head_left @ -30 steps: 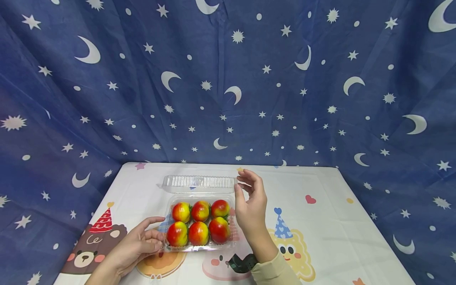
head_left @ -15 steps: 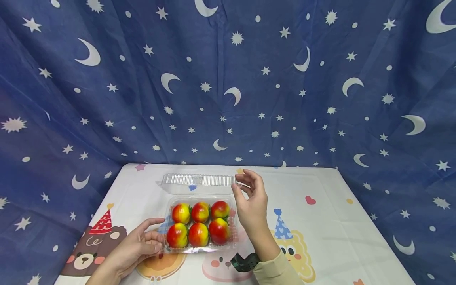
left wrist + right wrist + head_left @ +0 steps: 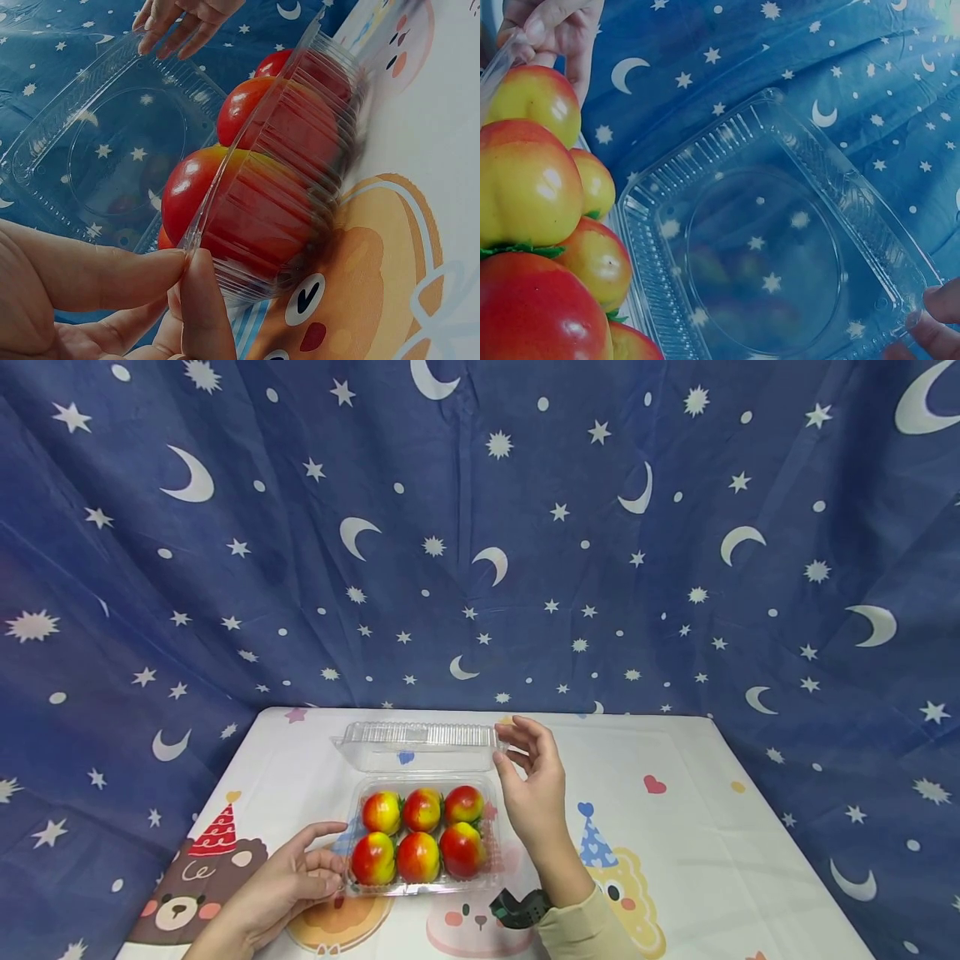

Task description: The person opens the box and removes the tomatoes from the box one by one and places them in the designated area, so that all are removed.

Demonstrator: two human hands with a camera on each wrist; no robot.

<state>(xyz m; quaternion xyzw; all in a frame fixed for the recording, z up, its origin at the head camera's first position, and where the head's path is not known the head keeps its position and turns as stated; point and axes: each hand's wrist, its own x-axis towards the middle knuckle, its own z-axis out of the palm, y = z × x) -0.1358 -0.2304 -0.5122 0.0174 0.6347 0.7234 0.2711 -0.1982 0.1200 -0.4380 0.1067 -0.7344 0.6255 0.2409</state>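
A clear plastic clamshell box [image 3: 491, 853] stands on the table with its hinged lid [image 3: 420, 737] raised at the back. Several red-and-yellow peach-like fruits [image 3: 417, 857] with bits of green leaf fill its base in two rows. At the near left corner my left hand [image 3: 281, 881] pinches the base's rim between thumb and finger, plain in the left wrist view, where its thumb [image 3: 112, 274] lies along the edge. My right hand [image 3: 534, 789] holds the lid's right corner; in the right wrist view its fingertips [image 3: 930, 330] grip that corner from both sides.
The white tablecloth [image 3: 697, 860] carries printed cartoon animals and hearts. Behind the table's far edge hangs a blue curtain [image 3: 480, 527] with moons and stars, which also runs down both sides. A dark strap [image 3: 519, 908] sits on the right wrist.
The lid has tipped up a little, so more of its flat panel shows in the head view. Both hands keep nearly the same places, and the base with the fruits stays put.
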